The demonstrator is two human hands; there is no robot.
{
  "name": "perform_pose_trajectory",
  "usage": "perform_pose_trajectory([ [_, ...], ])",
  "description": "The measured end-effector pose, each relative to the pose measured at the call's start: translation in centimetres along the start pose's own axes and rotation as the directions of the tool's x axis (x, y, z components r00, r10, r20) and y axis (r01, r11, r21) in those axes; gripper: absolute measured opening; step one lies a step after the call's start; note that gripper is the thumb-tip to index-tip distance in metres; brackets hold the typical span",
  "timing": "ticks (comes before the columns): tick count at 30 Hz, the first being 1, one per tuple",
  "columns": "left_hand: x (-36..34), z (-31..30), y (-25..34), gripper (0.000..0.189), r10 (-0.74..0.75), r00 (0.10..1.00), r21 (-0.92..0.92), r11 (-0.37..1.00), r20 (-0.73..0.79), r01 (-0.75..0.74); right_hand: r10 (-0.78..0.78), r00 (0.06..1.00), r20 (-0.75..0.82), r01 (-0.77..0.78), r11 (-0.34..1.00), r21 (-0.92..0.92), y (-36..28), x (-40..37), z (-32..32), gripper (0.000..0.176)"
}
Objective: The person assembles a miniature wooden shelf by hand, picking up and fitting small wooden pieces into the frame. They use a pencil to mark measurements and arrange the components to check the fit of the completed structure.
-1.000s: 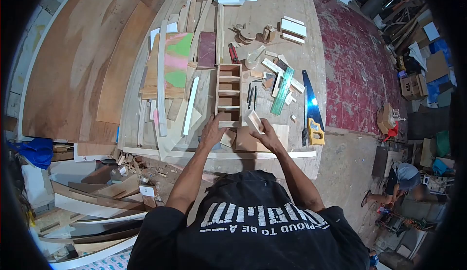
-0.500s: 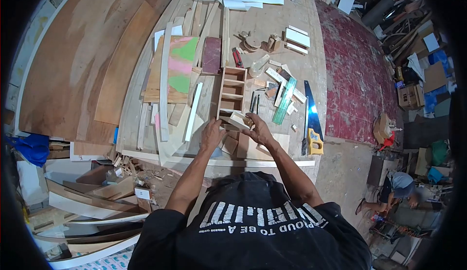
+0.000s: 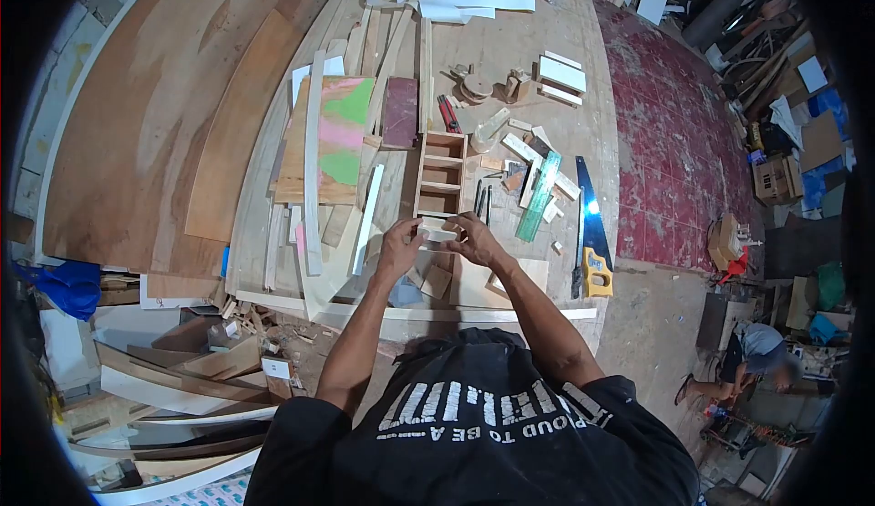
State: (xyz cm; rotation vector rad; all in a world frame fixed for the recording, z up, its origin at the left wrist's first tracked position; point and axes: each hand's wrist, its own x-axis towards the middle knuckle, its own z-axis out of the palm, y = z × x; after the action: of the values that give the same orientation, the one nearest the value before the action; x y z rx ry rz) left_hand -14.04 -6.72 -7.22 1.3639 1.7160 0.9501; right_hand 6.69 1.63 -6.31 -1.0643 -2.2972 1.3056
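A narrow wooden box with open compartments lies lengthwise on the bench in front of me. At its near end is a small pale wooden piece, held level between both hands. My left hand grips the piece's left end, fingertips close to the box's corner. On the other side my right hand pinches the right end, fingers bent over it. The hands partly hide the box's nearest compartment. Just right of the box lie slim dark pens or tools.
A handsaw with a yellow handle lies near the bench's right edge. A green transparent ruler rests among wood offcuts. A red cutter knife lies beyond the box. Left are long strips and a painted board. Another person bends down at far right.
The small wooden piece, tilted between my hands before, now sits flatter against the box's near end. My fingers have come closer together over it. The whole view has shifted slightly.
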Motion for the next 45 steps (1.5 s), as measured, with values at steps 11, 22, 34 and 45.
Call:
perform_pose_trajectory([
  [11,0.8,-0.7,1.2,0.041,-0.032,0.999,0.010,0.999,-0.026,0.032,-0.023,0.991,-0.131,0.026,1.000,0.017,0.7,0.6,1.1,0.045],
  [22,2.7,-1.3,-0.2,0.040,0.139,0.988,0.185,0.972,0.063,-0.148,-0.022,0.980,-0.199,0.013,0.999,-0.044,-0.6,0.8,0.9,0.029],
  [34,3.2,-1.3,1.1,0.043,0.236,0.942,0.536,0.777,0.237,-0.330,0.051,0.990,-0.130,-0.105,0.887,-0.449,-1.2,1.3,1.4,0.025],
  [45,3.3,-1.4,1.5,0.043,0.225,0.931,0.628,0.690,0.286,-0.360,0.017,0.996,-0.086,-0.056,0.876,-0.480,-0.4,2.1,1.7,0.022],
])
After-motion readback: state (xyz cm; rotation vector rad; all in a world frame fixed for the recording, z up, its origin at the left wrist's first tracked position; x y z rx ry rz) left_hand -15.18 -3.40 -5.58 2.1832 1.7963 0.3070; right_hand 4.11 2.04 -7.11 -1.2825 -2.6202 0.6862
